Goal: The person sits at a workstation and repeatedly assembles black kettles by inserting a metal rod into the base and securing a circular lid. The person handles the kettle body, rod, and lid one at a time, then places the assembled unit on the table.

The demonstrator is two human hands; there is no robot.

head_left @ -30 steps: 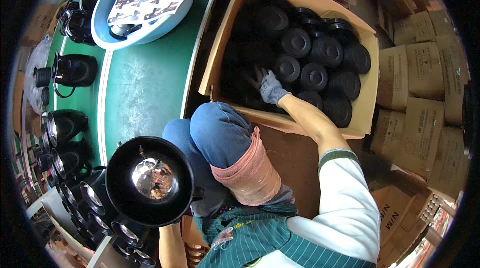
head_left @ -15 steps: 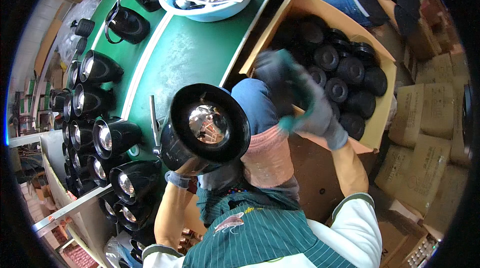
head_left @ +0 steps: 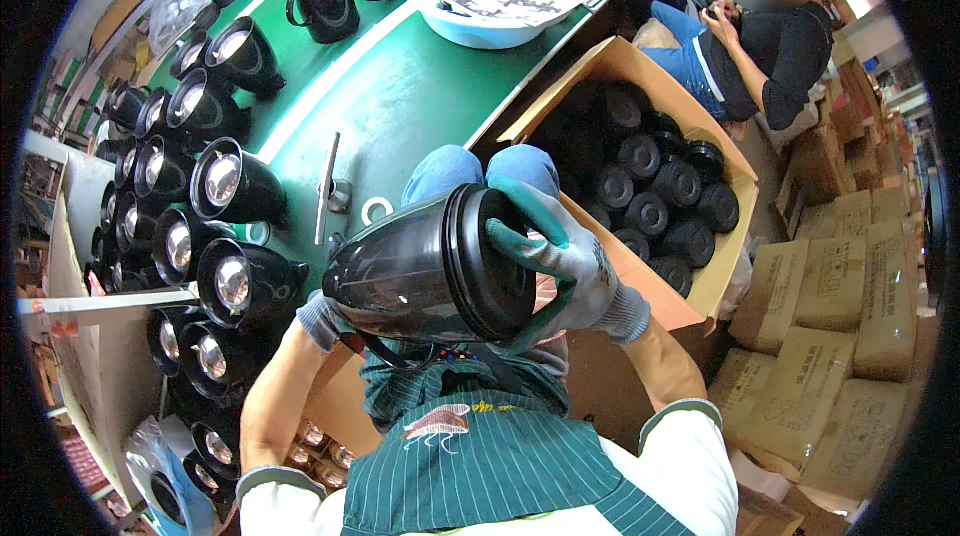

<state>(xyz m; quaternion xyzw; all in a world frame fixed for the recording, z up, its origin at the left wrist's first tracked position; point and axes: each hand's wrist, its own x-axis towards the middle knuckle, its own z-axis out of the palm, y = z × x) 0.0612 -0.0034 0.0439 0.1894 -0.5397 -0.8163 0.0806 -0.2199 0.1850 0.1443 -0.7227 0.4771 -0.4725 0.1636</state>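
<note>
Holding black jug (head_left: 400, 276), long axis crosswise, lid (head_left: 500, 283) rightward, clasped by right fingers (head_left: 532, 254); cannot tell finger pose of left hand (head_left: 326, 320).

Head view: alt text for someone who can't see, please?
A gloved right hand grips a cap on a black jug, left hand mostly hidden at the jug's other end. Beyond: green table, more jugs, carton of black discs.

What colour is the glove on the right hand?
The right glove is grey and green, clearest in the head view.
</note>
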